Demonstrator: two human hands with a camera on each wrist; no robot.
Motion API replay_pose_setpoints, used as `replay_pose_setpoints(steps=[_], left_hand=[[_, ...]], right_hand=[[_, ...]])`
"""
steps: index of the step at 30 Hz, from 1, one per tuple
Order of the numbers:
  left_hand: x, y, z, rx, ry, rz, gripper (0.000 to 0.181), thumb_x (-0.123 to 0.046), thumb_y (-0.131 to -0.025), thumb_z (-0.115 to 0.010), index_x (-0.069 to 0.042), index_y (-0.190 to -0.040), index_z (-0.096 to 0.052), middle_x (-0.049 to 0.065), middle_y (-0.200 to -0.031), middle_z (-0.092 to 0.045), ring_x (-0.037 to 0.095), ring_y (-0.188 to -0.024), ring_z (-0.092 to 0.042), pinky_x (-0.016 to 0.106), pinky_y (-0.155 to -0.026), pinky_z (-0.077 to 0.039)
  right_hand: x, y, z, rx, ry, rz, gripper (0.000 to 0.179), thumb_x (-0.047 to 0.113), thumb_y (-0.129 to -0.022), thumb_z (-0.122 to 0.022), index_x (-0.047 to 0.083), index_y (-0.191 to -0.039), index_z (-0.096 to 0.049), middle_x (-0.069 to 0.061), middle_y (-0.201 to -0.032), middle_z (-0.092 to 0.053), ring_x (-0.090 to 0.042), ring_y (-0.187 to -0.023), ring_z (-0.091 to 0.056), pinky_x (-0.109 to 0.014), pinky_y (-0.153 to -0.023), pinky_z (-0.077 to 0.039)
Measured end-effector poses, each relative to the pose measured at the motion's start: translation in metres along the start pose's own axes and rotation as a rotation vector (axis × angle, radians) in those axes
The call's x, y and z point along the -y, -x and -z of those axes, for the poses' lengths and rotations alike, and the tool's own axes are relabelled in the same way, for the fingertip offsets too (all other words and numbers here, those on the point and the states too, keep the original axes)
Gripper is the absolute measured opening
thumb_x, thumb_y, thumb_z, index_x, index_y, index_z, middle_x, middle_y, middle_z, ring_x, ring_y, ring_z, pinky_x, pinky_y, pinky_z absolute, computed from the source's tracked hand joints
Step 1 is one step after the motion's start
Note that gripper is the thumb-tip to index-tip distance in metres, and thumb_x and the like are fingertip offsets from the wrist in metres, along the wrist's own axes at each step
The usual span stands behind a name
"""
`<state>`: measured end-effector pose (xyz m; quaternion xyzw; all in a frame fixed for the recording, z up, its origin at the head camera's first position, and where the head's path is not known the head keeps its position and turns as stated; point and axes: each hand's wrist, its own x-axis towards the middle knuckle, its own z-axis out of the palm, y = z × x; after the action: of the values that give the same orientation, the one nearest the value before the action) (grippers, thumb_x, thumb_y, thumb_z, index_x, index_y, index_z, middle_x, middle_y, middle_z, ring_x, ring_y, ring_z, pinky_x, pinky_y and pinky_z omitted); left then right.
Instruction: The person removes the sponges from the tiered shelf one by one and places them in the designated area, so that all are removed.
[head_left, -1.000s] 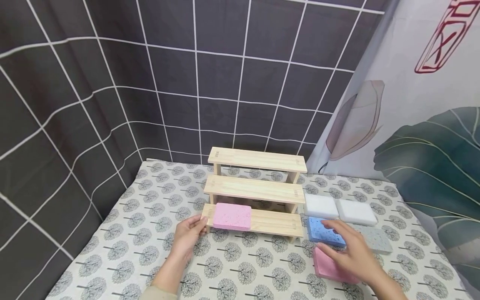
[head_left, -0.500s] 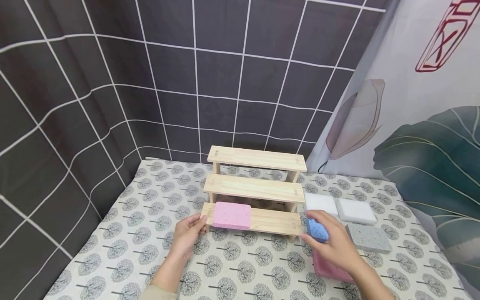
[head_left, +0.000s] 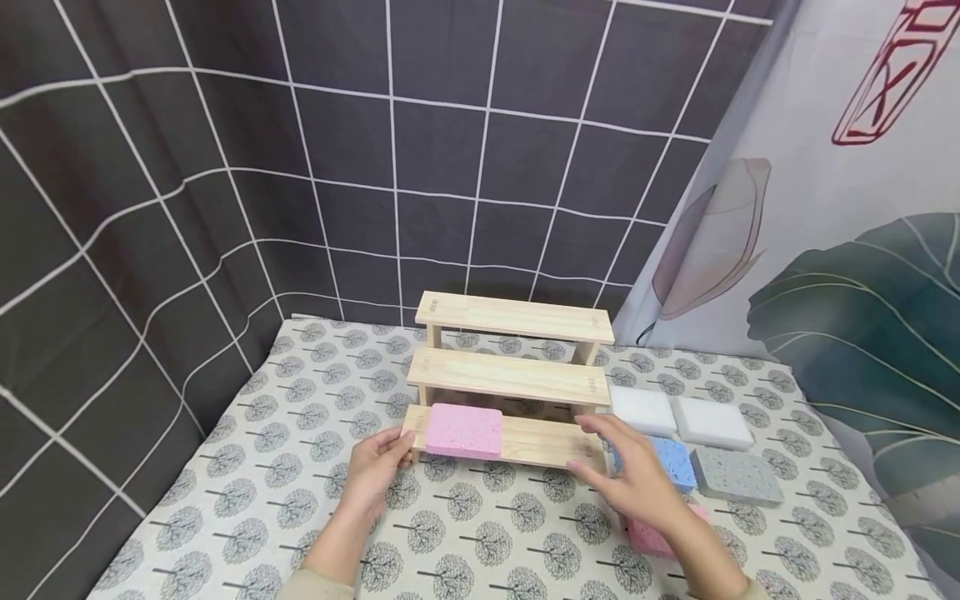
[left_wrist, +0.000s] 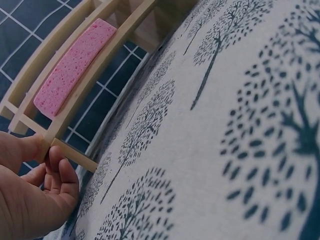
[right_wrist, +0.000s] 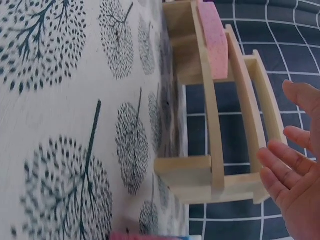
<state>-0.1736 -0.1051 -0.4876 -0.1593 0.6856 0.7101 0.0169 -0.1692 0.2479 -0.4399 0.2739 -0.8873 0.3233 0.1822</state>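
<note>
A three-tier wooden shelf (head_left: 510, 375) stands on the table, a light pink sponge (head_left: 464, 432) lying at the left of its lowest board. My left hand (head_left: 378, 471) pinches the left end of that board between thumb and fingers; the left wrist view shows the same hand (left_wrist: 42, 182) at the shelf's corner. Over the board's right end hovers my right hand (head_left: 633, 475), fingers spread and holding nothing. In the right wrist view that hand (right_wrist: 297, 165) appears beside the boards. Beneath and beside it lie a blue sponge (head_left: 675, 460) and a darker pink sponge (head_left: 648, 540), both partly hidden.
Two white sponges (head_left: 712, 422) and a grey speckled sponge (head_left: 737, 477) lie on the table to the right of the shelf. The tree-patterned cloth (head_left: 480, 537) covers the table. Behind it hangs a dark grid curtain (head_left: 435, 150), with a pale printed curtain (head_left: 810, 200) at the right.
My right hand has moved left from above the blue and darker pink sponges to the lowest board's right end. My left hand has kept its hold on the shelf.
</note>
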Motion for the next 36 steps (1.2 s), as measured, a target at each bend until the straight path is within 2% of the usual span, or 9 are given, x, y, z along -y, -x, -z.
replay_pose_setpoints(steps=[5, 14, 20, 28, 36], left_hand=[[0.001, 0.0, -0.001, -0.002, -0.016, 0.008, 0.041, -0.013, -0.098, -0.067, 0.011, -0.13, -0.057, 0.012, -0.099, -0.068, 0.015, -0.083, -0.063, 0.021, -0.073, -0.057], [0.002, -0.001, -0.001, 0.002, 0.004, 0.002, 0.04, -0.01, -0.098, -0.066, 0.012, -0.13, -0.057, 0.012, -0.099, -0.068, 0.015, -0.082, -0.062, 0.02, -0.072, -0.057], [0.001, 0.0, -0.001, 0.0, 0.0, 0.007, 0.04, -0.01, -0.098, -0.066, 0.012, -0.13, -0.057, 0.013, -0.1, -0.067, 0.015, -0.083, -0.062, 0.021, -0.072, -0.057], [0.001, -0.001, 0.0, 0.004, 0.0, 0.0, 0.04, -0.009, -0.098, -0.065, 0.013, -0.13, -0.056, 0.014, -0.101, -0.068, 0.016, -0.083, -0.063, 0.02, -0.072, -0.057], [0.0, -0.001, -0.001, 0.003, -0.008, 0.001, 0.039, -0.01, -0.098, -0.066, 0.012, -0.129, -0.058, 0.013, -0.099, -0.068, 0.016, -0.082, -0.063, 0.021, -0.072, -0.058]], right_hand=[[0.005, -0.004, -0.009, 0.032, -0.044, -0.047, 0.06, 0.016, -0.079, -0.086, 0.008, -0.133, -0.061, -0.011, -0.122, -0.067, -0.028, -0.109, -0.064, -0.059, -0.093, -0.054], [0.012, -0.013, -0.025, 0.046, -0.059, -0.013, 0.055, 0.022, -0.081, -0.085, 0.011, -0.13, -0.063, -0.004, -0.124, -0.067, -0.026, -0.111, -0.064, -0.057, -0.094, -0.053], [0.015, -0.018, -0.034, 0.068, -0.07, -0.033, 0.054, 0.027, -0.082, -0.084, 0.013, -0.13, -0.064, -0.002, -0.128, -0.065, -0.028, -0.114, -0.063, -0.062, -0.096, -0.049], [0.017, -0.023, -0.047, 0.125, -0.127, -0.067, 0.057, 0.032, -0.084, -0.083, 0.01, -0.133, -0.063, -0.003, -0.134, -0.062, -0.027, -0.121, -0.06, -0.054, -0.102, -0.05], [0.021, -0.029, -0.059, 0.136, -0.146, 0.012, 0.058, 0.028, -0.084, -0.083, 0.001, -0.131, -0.062, -0.011, -0.134, -0.061, -0.03, -0.124, -0.059, -0.051, -0.105, -0.048]])
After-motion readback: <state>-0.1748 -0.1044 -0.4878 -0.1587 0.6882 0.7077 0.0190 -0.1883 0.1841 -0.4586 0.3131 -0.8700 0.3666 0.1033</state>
